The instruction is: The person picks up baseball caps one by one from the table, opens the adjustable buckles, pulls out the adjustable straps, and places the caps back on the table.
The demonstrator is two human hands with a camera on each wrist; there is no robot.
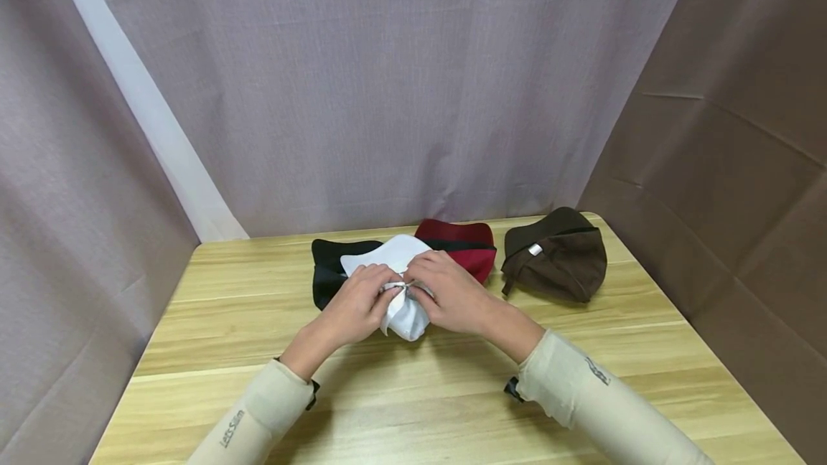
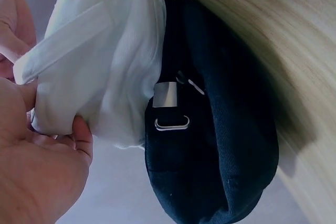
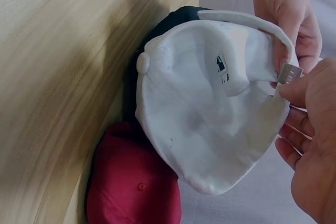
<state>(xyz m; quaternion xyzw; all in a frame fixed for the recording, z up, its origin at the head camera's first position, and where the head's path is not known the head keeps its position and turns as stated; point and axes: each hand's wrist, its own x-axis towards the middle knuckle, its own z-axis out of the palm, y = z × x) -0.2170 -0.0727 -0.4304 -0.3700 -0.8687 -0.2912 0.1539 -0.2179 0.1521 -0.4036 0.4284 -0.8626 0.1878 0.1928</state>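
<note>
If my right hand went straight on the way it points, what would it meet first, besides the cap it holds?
Your right hand would probably meet your left hand first, gripping the same white cap close by; exact depth is unclear.

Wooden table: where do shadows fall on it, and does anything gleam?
Head view: soft shadows on the table between the sleeves; left wrist view: shadow beside the black cap, whose metal clasp gleams; right wrist view: a dim band near the white cap.

A greyish-mauve curtain [image 1: 388, 92] is hanging behind the pale wood-grain worktop [image 1: 220, 321], brown cloth [image 1: 730, 135] is lining the right side, and a white strip [image 1: 138, 92] is slanting down at left.
</note>
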